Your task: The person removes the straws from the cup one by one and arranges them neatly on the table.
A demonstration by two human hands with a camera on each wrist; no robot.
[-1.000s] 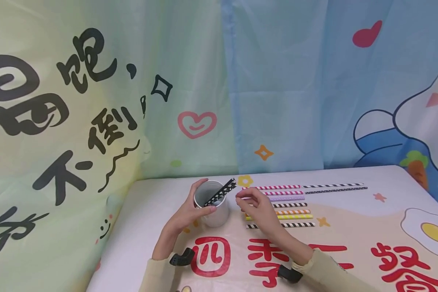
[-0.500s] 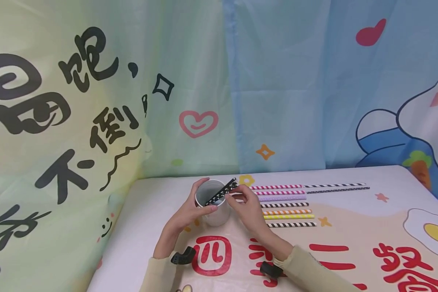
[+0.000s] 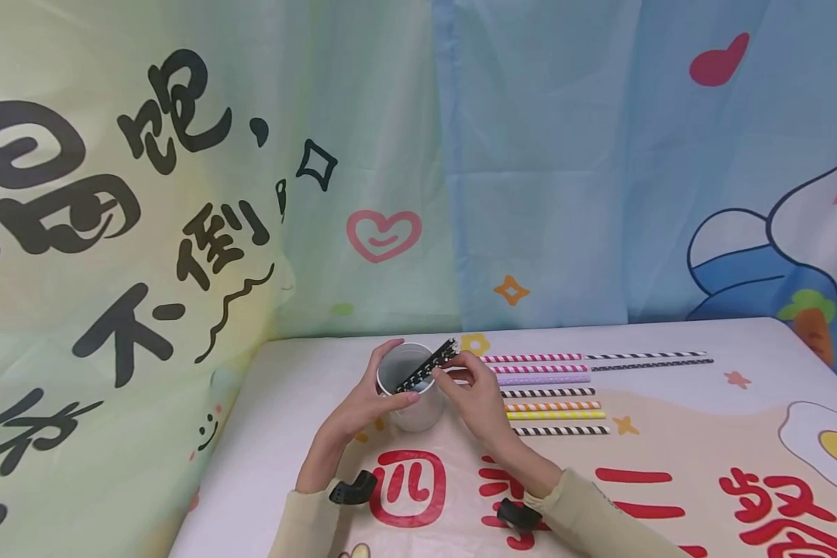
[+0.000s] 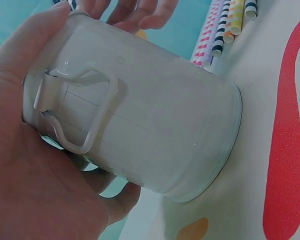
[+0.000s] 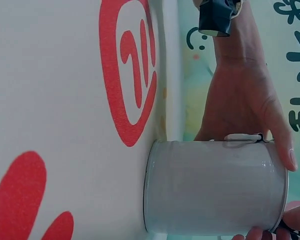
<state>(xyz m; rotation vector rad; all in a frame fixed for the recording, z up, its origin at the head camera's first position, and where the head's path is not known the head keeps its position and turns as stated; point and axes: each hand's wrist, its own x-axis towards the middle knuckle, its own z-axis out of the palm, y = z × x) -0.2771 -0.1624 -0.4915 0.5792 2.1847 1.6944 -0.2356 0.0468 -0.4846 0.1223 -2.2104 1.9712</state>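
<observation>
Two beige sleeves (image 3: 303,519) are seen nearest, with a black camera (image 3: 353,488) worn at each wrist. Past them, a white cup (image 3: 418,415) is gripped by the left hand (image 3: 356,407): the thumb is laid near the rim, the other fingers are wrapped round the side, and the loop handle (image 4: 97,120) is turned toward the palm. The cup is stood upright on the printed tablecloth (image 3: 244,457). Spotted black straws (image 3: 424,370) are leaned inside it, their upper ends poked out over the right edge of the mouth. Beside those ends, the right hand (image 3: 477,399) is held with bent fingers; contact looks likely, but whether a straw is pinched cannot be told.

For good handling, the cup is best braced firmly while the straws are worked, since it could be tipped by a sideways push. Straws this thin are best squeezed gently and guided along their own slant, so that the rim is not caught.

Right of the right hand, a row of straws is laid flat: first a black-and-white one (image 3: 565,430), then yellow (image 3: 565,415), orange (image 3: 558,405), another black-and-white (image 3: 554,393), purple (image 3: 547,380) and two pink (image 3: 551,369). Farther right, two dark-patterned straws (image 3: 652,363) are set roughly in line with the pink. Behind everything, a printed curtain (image 3: 544,170) is hung.
</observation>
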